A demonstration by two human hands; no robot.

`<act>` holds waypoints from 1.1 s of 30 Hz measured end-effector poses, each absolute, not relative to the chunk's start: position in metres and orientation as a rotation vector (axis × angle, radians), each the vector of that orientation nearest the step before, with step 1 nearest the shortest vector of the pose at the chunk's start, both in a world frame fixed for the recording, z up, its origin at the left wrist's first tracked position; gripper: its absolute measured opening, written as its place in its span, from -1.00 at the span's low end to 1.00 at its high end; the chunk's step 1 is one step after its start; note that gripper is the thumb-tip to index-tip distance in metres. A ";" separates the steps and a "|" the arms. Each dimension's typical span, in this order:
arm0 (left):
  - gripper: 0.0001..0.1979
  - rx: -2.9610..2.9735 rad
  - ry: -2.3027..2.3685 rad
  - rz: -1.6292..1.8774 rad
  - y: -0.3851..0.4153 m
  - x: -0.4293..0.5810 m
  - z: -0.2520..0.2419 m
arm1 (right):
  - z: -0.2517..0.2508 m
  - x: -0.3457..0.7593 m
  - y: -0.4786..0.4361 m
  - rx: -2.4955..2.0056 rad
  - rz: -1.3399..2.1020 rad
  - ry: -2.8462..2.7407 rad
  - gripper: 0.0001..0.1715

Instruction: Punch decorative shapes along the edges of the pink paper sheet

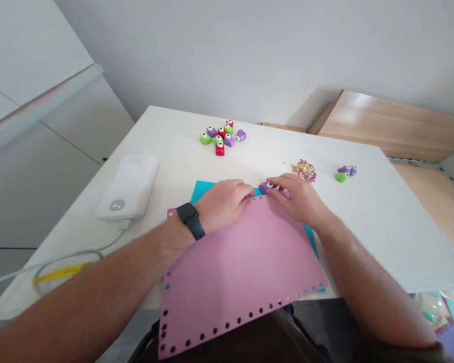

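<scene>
Sheet (242,252), pink, overhanging the table's (378,227) near edge, pinched at its far edge by left hand (227,201), with purple punch (264,188) between pinching right-hand fingers (282,180), room rightward before more punches (341,177)

A hand can pass over the smooth white tabletop (378,217) to the right of the right hand (298,196), on the near side of the small purple-and-green one-eyed figures (341,177). A multicoloured confetti heap (304,170) crowds that hand's far side; a white rectangular power bank (130,184) obstructs the left.

A white power bank (130,187) lies at left on the table (374,227); a wooden board (393,121) is at far right.
</scene>
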State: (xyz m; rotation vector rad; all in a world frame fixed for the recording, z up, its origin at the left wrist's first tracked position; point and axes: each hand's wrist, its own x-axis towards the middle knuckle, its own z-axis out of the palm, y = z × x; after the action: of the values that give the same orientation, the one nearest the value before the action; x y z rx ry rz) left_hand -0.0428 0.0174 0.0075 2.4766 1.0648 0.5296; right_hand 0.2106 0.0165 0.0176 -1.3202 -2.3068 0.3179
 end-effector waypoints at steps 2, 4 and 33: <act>-0.81 2.464 1.073 0.537 0.017 -0.043 0.008 | 0.018 0.209 0.015 -1.310 0.319 -2.308 -0.70; -0.81 2.461 1.085 0.540 0.017 -0.042 0.008 | 0.018 0.209 0.015 -1.308 0.318 -2.308 -0.70; -0.81 2.477 1.153 0.512 0.018 -0.042 0.008 | 0.023 0.206 0.013 -1.196 0.252 -2.355 -0.81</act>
State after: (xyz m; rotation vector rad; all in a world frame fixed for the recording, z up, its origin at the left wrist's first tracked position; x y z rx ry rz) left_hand -0.0422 0.0181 0.0083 2.4772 1.1527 0.5121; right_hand 0.2061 0.0127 0.0228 -1.1963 -2.3548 0.2519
